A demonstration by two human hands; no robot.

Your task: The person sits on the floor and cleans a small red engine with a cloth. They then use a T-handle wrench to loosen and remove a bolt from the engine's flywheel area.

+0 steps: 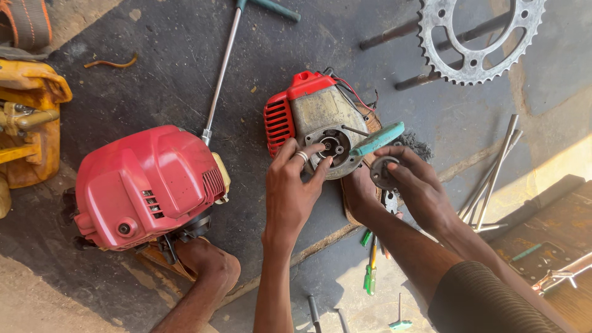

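Small red-and-grey engine block with a round metal flange lies on the dark ground, flange facing up. Left hand is nearer: fingertips pressed on the flange rim, spread, nothing gripped. Right hand sits just right of the flange, grip closed on a small dark round metal disc. Teal-handled pliers lie across between them.
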